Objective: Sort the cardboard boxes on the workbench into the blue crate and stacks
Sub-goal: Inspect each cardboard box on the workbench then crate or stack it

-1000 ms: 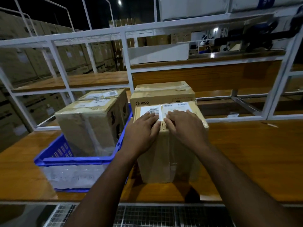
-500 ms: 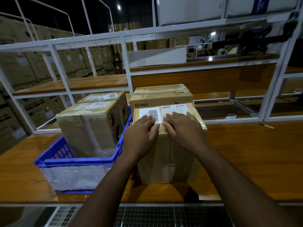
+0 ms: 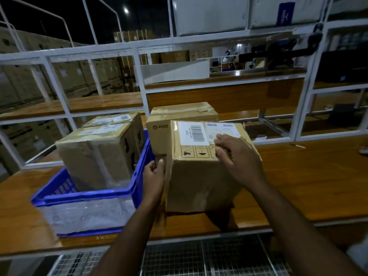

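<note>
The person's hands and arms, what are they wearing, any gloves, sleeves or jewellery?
Nothing worn that shows. The left hand and right hand are bare, without gloves, and no rings or watch can be made out. Both forearms are bare up to the bottom edge of the picture; no sleeve appears.

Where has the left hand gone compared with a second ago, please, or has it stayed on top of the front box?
Yes, it moved. The left hand has dropped off the labelled top and now holds the front box's left side, nearer the blue crate.

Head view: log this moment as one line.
left hand: grips near box's left edge | right hand: on its top | box: on workbench beside blue crate | crate: two boxes inside
</note>
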The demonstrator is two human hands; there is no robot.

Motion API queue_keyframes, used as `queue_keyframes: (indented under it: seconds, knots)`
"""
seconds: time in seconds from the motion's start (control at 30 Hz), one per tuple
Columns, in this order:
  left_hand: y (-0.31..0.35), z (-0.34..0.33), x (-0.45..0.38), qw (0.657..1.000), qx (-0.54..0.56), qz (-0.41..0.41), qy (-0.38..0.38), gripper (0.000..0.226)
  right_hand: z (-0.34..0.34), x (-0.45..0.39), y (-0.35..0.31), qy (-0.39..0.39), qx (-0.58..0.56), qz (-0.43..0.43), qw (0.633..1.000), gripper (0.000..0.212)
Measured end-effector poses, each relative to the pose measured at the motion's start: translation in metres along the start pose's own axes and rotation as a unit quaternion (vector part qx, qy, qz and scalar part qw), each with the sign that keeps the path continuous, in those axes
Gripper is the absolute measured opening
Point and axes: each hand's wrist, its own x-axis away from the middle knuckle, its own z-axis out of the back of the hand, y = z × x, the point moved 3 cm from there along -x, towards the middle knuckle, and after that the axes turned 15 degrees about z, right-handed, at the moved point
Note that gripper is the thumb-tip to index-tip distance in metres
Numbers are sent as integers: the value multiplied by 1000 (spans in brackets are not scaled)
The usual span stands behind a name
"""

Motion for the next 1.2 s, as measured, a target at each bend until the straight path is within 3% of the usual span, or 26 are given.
queue_keyframes:
  seconds: [0.1, 0.23, 0.33, 0.4, 0.53, 0.63, 0.77, 0.9, 1.07, 1.2]
  knots:
    - [-25, -11, -7, 991, -12, 109, -74, 61, 15, 15, 20, 26, -35, -35, 998, 31]
    - [-40, -32, -1, 969, 20, 183, -163, 72, 39, 41, 50, 58, -81, -97, 990, 32]
    - [-38, -50, 8, 963, 40, 194, -185, 84, 61, 57, 67, 78, -84, -153, 982, 30]
    - [-35, -58, 7, 967, 24, 176, -182, 79, 76, 64, 77, 90, -83, -188, 974, 34]
    - [-31, -70, -4, 952, -70, 163, -249, 99, 95, 64, 102, 72, -121, -267, 953, 74]
    - [-27, -88, -5, 935, -92, 152, -307, 94, 102, 59, 120, 19, -234, -308, 922, 100]
    - [-13, -124, 10, 941, -145, 86, -294, 84, 127, 59, 151, -22, -381, -299, 874, 67]
    - [1, -170, 37, 950, -146, 9, -277, 58, 140, 58, 213, -49, -376, -323, 867, 63]
    - [-30, -224, 53, 967, -163, -23, -195, 73, 131, 72, 282, -41, -269, -323, 906, 58]
    - [-66, -254, 46, 970, -211, -37, -114, 90, 109, 93, 317, -34, -254, -353, 900, 64]
